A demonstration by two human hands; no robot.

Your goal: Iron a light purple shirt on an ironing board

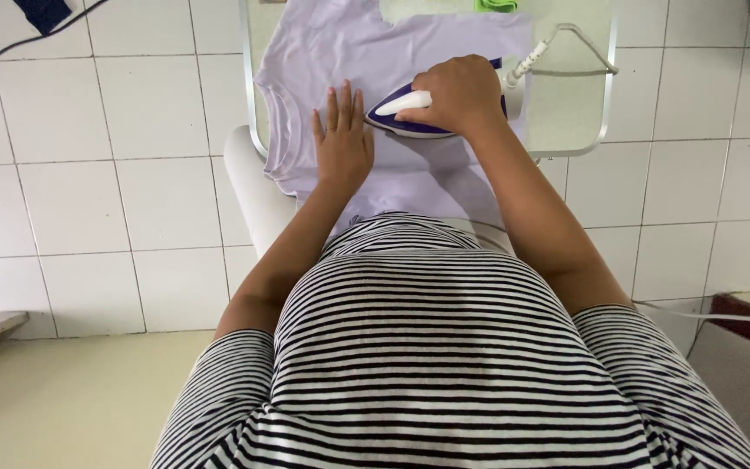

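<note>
Your right hand [460,94] is closed around the handle of the iron [410,117], gripping it from above. The iron is purple and white, and it sits flat on the shirt [375,52] with its pointed tip aimed toward your left hand [342,139]. Your left hand is open, fingers straight and close together, palm pressed down on the shirt just beside the iron's tip; I cannot tell whether they touch.

The shirt is pale lilac and lies spread across the board [576,113], its neckline at the left edge and its near part draped over the end close to your body. A white cord [566,35] runs from the back of the iron and arcs over the bare right part of the board. A scrap of green cloth [496,5] shows at the far edge of the board.

White tiles [88,174] surround the board. A dark cloth [43,12] and a dark cable [10,45] lie at the top left, well apart from your hands.
</note>
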